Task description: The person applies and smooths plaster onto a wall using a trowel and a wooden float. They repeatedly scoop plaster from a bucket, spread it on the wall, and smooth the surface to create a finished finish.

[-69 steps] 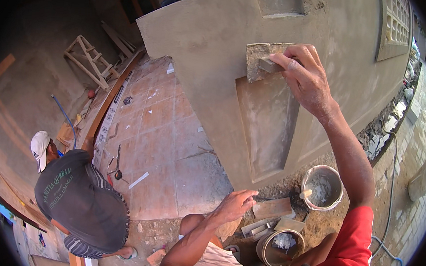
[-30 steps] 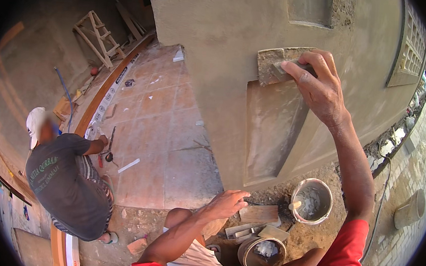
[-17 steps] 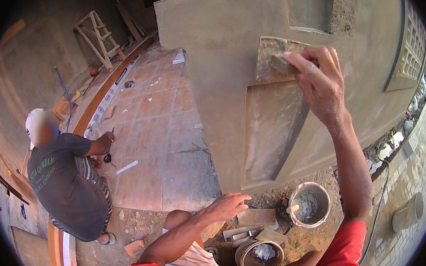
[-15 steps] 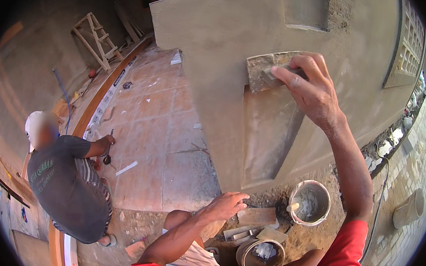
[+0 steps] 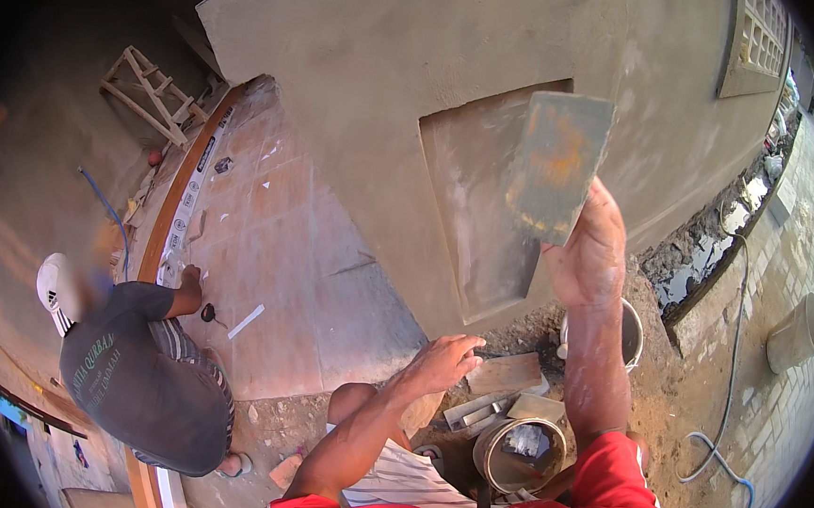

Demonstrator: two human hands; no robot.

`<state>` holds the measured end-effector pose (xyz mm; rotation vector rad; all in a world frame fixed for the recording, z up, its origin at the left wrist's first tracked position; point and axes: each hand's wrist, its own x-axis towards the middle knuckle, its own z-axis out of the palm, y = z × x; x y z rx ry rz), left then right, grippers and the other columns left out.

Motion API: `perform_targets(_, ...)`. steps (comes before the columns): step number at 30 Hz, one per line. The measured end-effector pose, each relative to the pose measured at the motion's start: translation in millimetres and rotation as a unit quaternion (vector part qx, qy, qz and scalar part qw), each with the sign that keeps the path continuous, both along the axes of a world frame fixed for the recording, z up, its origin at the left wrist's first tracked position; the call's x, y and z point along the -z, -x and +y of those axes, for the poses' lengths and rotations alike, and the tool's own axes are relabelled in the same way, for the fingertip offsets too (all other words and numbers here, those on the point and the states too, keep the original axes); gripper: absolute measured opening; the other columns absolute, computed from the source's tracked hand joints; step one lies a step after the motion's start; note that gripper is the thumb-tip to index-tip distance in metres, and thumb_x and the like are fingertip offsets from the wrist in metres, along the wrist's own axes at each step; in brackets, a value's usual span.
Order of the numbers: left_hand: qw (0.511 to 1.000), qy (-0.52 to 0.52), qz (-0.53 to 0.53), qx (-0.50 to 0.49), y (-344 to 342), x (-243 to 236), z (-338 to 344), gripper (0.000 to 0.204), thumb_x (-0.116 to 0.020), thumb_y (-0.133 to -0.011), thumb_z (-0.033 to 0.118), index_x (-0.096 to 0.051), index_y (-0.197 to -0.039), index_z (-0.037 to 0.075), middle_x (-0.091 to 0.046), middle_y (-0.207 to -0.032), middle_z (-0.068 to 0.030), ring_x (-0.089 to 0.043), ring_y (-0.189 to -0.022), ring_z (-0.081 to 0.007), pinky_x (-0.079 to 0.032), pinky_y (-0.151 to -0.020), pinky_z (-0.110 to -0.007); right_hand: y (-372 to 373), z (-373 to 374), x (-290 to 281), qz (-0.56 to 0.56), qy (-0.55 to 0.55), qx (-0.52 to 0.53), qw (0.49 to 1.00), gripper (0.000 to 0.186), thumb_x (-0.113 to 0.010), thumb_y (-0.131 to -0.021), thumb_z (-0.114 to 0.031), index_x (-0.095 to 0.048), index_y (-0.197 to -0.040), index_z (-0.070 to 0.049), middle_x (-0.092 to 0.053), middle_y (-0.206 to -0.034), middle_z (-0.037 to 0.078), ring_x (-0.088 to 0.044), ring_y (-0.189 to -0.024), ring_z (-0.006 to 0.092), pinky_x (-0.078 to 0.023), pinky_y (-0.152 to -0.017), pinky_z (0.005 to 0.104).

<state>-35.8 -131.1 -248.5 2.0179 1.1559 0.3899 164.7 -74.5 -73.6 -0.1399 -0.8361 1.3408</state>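
My right hand (image 5: 596, 253) is closed round a plastering trowel (image 5: 563, 161), raised in front of the wall. The trowel's flat grey face, with a rusty orange stain, is turned to view; its handle is hidden behind the plate. Behind it is a recessed panel (image 5: 464, 182) with slanted sides in the grey plastered wall (image 5: 371, 91). My left hand (image 5: 447, 362) is empty and open, fingers loosely stretched, above the ground by my knee. Below it lie a flat board (image 5: 504, 372) and several smaller pieces.
One bucket (image 5: 558, 453) with wet contents stands by my legs; another bucket (image 5: 635, 336) is partly behind my right forearm. A third bucket (image 5: 795, 335) stands on the paving. A co-worker (image 5: 149, 368) crouches at left beside the tiled floor (image 5: 302, 275). A hose (image 5: 735, 371) runs along the right.
My right hand has come down from the panel's top edge and turned the trowel so its flat face shows. The view has shifted; my left hand stays near my knee.
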Motion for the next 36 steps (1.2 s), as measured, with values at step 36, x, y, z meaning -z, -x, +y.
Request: perform_targets(36, 1.0, -0.006, 0.016, -0.008, -12, -4, -1, 0.034, -0.062, -0.092, 0.019, -0.06, -0.117, -0.003, -0.066, -0.097, -0.0196, -0.064, -0.091, -0.034, -0.049, -0.082, -0.043, 26, 37, -7, 0.323, 0.126, -0.329, 0.878, 0.023, -0.045, -0.101, -0.017, -0.058, -0.11, 0.0, -0.063, -0.098, 0.011, -0.059, -0.076, 0.0223, -0.057, -0.063, 0.0287)
